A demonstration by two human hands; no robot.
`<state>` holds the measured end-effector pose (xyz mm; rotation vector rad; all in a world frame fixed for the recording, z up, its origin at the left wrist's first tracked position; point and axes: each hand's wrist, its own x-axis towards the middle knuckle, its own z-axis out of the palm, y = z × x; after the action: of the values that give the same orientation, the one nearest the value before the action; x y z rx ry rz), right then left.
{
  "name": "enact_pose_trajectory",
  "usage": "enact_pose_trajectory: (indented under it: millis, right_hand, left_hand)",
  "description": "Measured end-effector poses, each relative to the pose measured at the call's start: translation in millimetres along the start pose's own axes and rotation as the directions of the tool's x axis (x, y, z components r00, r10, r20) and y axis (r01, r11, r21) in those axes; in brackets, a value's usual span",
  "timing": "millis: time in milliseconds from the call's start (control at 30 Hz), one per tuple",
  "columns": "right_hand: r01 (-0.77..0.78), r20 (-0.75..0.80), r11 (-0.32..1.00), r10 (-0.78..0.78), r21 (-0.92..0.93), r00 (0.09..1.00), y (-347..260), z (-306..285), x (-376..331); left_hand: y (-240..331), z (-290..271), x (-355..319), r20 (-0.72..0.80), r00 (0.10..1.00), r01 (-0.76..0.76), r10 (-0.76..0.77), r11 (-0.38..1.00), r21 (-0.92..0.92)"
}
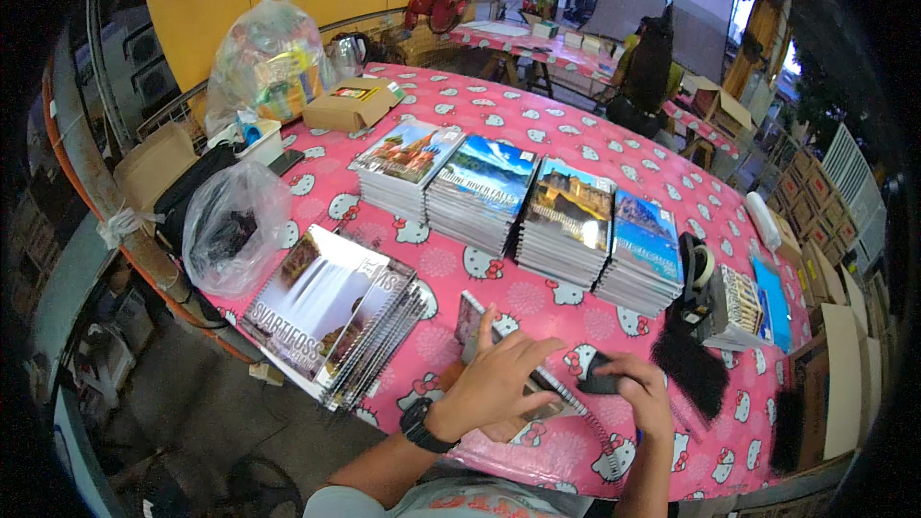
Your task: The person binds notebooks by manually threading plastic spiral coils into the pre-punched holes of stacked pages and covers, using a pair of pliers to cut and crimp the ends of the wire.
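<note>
A spiral notebook is tilted on the pink patterned tablecloth in front of me, its bound edge upward. Across that edge lies my left hand, fingers spread, gripping the notebook. A wire-like coil trails from the notebook's near end. To the right, my right hand is closed around a small dark block, close to the bound edge. Left of my hands lies a pile of spiral notebooks with a waterfall cover on top. Beyond them stand several stacks of picture-covered notebooks.
At the right are a black tape dispenser, a dark bristly bundle and another book stack. A clear plastic bag and a cardboard box sit at the left. A person is near the far tables.
</note>
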<state>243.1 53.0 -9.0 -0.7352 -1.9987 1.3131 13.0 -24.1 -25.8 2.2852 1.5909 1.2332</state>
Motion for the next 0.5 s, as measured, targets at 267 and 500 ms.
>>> enact_pose_trajectory:
  millis: [267, 500]
  right_hand:
    - [0.007, 0.014, 0.997, -0.008, 0.079, 1.000, -2.2, 9.9, 7.6]
    - [-0.026, -0.007, 0.999, 0.026, 0.046, 1.000, 7.0, 6.5, 15.9]
  left_hand:
    - [0.6, -5.5, 2.3, 0.054, 0.998, 0.042, -0.039, 0.998, -0.045]
    - [-23.9, -4.3, -1.5, -0.313, 0.937, 0.127, -0.155, 0.986, -0.106]
